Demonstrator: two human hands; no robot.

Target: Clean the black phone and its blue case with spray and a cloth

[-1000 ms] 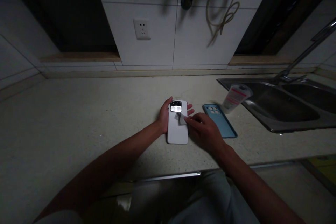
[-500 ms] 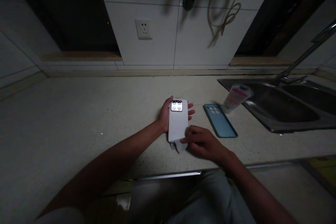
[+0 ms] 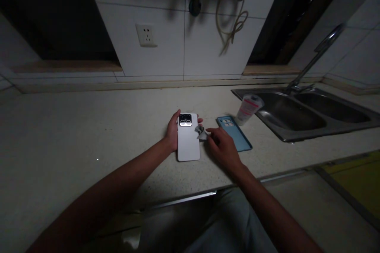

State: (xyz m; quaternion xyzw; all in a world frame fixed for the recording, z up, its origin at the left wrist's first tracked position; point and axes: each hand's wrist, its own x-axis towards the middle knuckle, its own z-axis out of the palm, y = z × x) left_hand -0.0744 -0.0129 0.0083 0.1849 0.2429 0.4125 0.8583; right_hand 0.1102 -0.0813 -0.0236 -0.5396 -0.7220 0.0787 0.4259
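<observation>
A white smartphone lies back side up in my left hand, its square camera block at the far end. My left thumb runs along its left edge and fingertips show past its right edge. Between the fingers of my right hand is a crumpled grey-white wipe, close by the phone's right edge; whether it touches the phone I cannot tell. Just beyond my right hand, a blue phone case rests on the counter, partly covered by that hand.
A clear plastic cup with red print leans beside the case. Behind it is a double steel sink with a faucet. A wall socket, pipe fittings and a looped cord are on the tiled wall above the pale counter.
My right hand has moved with the wipe from the phone's near end up to its right side. The view has shifted right, so the scene appears further left.
</observation>
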